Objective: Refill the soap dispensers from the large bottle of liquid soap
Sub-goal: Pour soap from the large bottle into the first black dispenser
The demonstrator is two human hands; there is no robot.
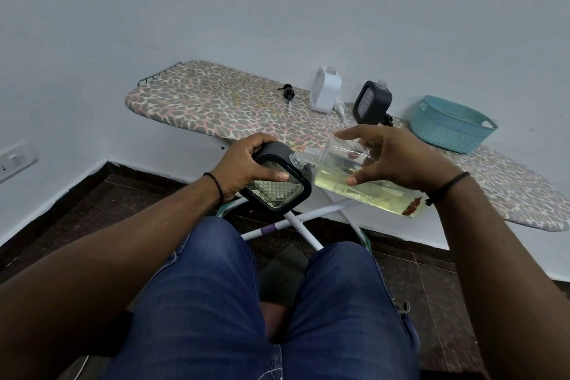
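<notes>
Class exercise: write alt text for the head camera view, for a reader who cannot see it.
A seated person's right hand tips a large clear bottle of yellowish soap toward the neck of a black-framed dispenser gripped in the left hand, before a leopard-print ironing board.

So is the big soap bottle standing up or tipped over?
Tipped. The big bottle lies nearly sideways in the right hand, neck at the dispenser opening.
</notes>
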